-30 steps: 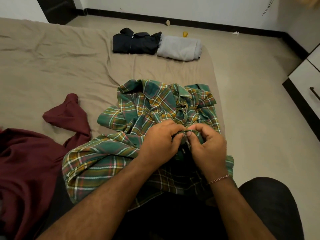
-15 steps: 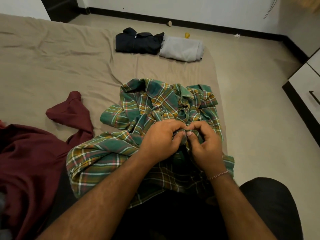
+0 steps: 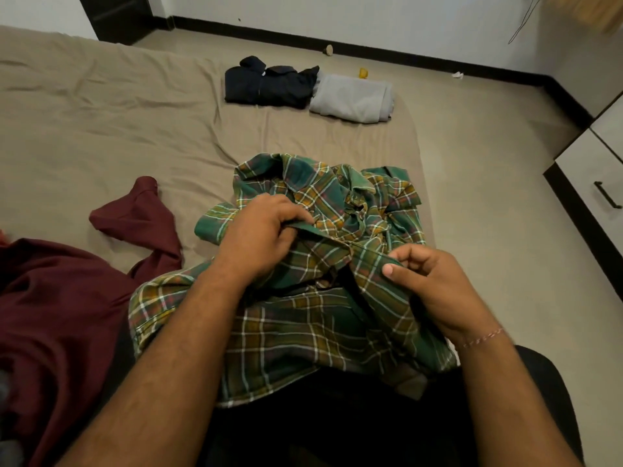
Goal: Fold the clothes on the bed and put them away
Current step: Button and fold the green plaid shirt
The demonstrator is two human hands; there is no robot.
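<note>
A crumpled green plaid shirt [image 3: 313, 318] lies on the bed's near right corner and over my lap. My left hand [image 3: 259, 234] pinches an edge of the shirt near its middle. My right hand [image 3: 435, 284] grips the same edge further right, thumb on top, so the edge runs stretched between the two hands. A maroon garment [image 3: 64, 308] lies unfolded at the left. At the far end of the bed sit a folded dark navy garment [image 3: 269, 84] and a folded grey garment [image 3: 352, 99], side by side.
The beige bed sheet [image 3: 111, 129] stretches to the left and back. Tiled floor [image 3: 488, 197] runs along the right, with small bits of litter near the far wall. A white drawer unit with a black handle [image 3: 603, 183] stands at the right edge.
My hands were close together on one spot of the shirt; now they have pulled apart, left hand up and left, right hand to the right, stretching the edge between them.
</note>
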